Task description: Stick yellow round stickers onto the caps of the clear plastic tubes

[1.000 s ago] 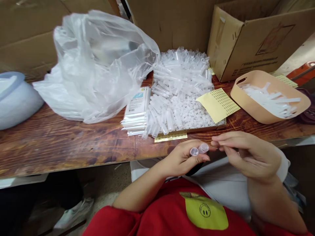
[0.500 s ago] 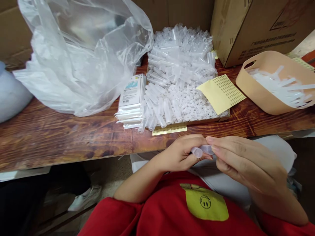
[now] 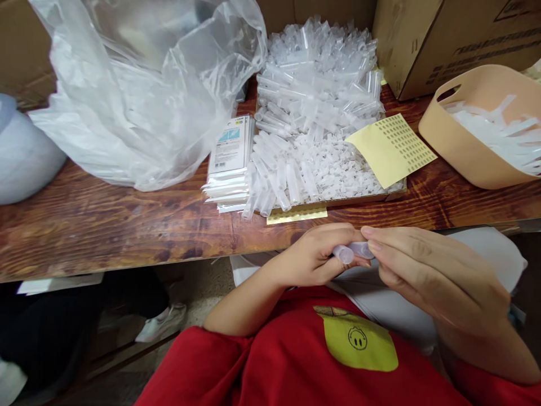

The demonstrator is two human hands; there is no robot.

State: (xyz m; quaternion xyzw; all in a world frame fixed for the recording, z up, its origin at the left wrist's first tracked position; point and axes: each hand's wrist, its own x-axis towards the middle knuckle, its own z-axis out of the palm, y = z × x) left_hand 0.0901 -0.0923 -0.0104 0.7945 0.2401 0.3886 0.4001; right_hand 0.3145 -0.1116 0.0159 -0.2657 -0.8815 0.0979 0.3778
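Observation:
Two translucent plastic tubes (image 3: 344,254) lie side by side in my left hand (image 3: 315,255), whose fingers are closed round them just off the table's front edge. My right hand (image 3: 437,270) meets it from the right, fingers pressed together, its fingertips at the far end of one tube; whether they pinch something small is hidden. Beyond my hands, a shallow cardboard tray (image 3: 393,195) bears a heap of clear tubes (image 3: 313,84) and many small white pieces (image 3: 338,172). A yellow sticker sheet (image 3: 391,149) rests on its right part.
Left of the tray are stacked flat packets (image 3: 231,149) and a large clear plastic bag (image 3: 139,124). A tan basket (image 3: 469,152) of white strips stands at right, before a cardboard box (image 3: 416,45). Another person's shoe (image 3: 160,322) shows below the table (image 3: 105,225).
The view has shifted slightly, so the table's things sit higher and mostly further right. My hands keep nearly the same pose around the two tubes.

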